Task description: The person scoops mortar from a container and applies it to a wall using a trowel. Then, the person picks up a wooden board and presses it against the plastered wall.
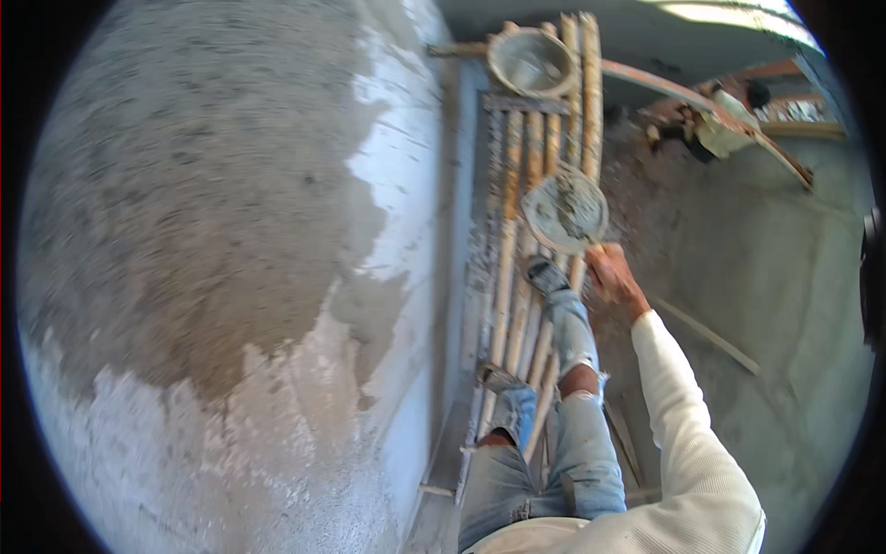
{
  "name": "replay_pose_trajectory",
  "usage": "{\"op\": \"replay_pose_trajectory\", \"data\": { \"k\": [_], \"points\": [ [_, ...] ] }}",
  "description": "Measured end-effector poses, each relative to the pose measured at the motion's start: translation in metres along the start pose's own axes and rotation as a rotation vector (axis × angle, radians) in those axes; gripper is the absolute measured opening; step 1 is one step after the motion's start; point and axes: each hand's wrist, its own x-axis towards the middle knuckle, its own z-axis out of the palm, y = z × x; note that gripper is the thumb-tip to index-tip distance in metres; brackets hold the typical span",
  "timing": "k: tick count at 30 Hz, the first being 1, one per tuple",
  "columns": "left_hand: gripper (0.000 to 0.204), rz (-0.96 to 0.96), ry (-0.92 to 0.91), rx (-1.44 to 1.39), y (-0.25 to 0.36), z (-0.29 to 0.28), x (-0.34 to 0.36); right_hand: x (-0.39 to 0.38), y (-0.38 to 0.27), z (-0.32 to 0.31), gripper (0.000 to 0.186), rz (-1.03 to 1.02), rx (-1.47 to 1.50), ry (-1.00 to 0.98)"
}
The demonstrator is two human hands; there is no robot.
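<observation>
My right hand is closed around the short handle of a round, mortar-smeared pan, held out ahead over the bamboo poles. A lump of wet grey mortar lies in it. My left hand is out of the picture. To my left rises a wall, its upper part covered in wet grey plaster, with a ragged edge against the paler bare surface.
I stand on a narrow platform of bamboo poles along the wall. At its far end sits a round basin. Down on the right, another person is beside a slanting pole. A loose stick lies on the floor below.
</observation>
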Motion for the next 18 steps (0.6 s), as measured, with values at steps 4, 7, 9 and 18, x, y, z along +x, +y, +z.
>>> {"op": "replay_pose_trajectory", "data": {
  "k": [4, 7, 9, 18],
  "points": [
    [0.077, -0.045, 0.062, -0.031, 0.014, 0.001, 0.000, -0.069, -0.103, 0.051, 0.017, 0.184, 0.370, 0.037],
    [0.076, -0.021, 0.038, 0.012, 0.001, -0.011, 0.002, -0.127, -0.201, 0.108, 0.021, 0.096, 0.716, -0.196],
    [0.072, -0.031, 0.035, -0.003, -0.002, -0.024, 0.007, -0.158, -0.264, 0.133, 0.029, -0.007, 0.892, -0.382],
    [0.068, -0.162, 0.071, -0.325, -0.188, -0.075, 0.038, -0.264, -0.469, 0.062, 0.042, -0.751, 1.017, -0.064]
  ]
}}
